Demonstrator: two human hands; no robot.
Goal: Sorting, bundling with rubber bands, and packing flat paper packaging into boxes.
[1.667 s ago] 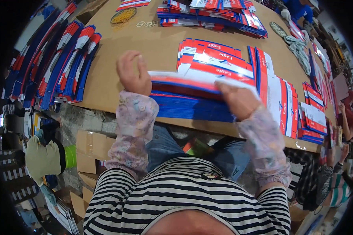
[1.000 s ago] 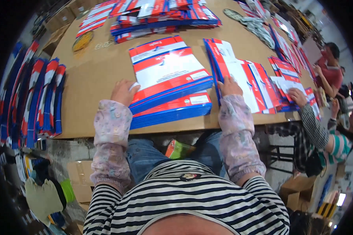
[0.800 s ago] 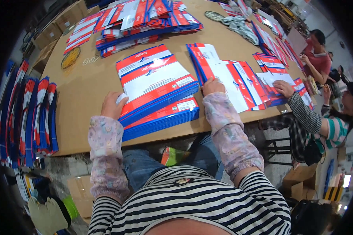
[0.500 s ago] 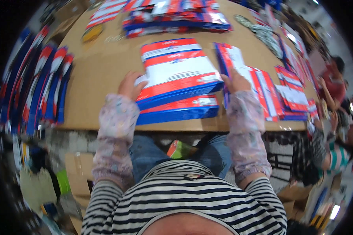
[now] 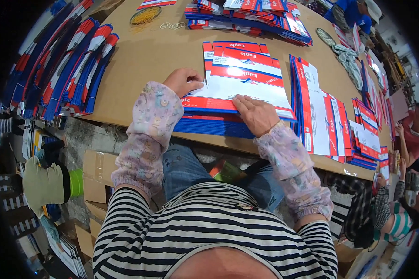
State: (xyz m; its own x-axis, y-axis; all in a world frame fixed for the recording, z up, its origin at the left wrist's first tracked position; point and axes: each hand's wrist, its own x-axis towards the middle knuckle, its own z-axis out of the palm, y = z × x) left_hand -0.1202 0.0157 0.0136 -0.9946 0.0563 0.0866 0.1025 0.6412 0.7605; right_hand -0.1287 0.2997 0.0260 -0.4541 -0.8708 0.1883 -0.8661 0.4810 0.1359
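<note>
A stack of flat, folded cardboard cartons (image 5: 260,88) in red, white and blue lies before me near the table's front edge. Its blue folded edges face me, and the top cartons are a little fanned out toward the far side. My left hand (image 5: 184,83) is at the stack's left side, its thumb and fingers closed in a pinch on the edge of a top carton. Spread flat on the top carton near its front edge is my right hand (image 5: 256,114), fingers stretched out. Both forearms wear patterned sleeve covers.
More flat cartons (image 5: 316,116) overlap at the right, beside a brown table (image 5: 144,69). A large pile (image 5: 251,18) stands at the back. Bundled cartons (image 5: 79,65) line the left. Rubber bands (image 5: 145,16) fill a dish at the far left. People work at the right.
My right hand has come off the stack's right side onto its top. My left hand has closed at the left edge. The offset upper and lower parts of the stack now sit more in line.
</note>
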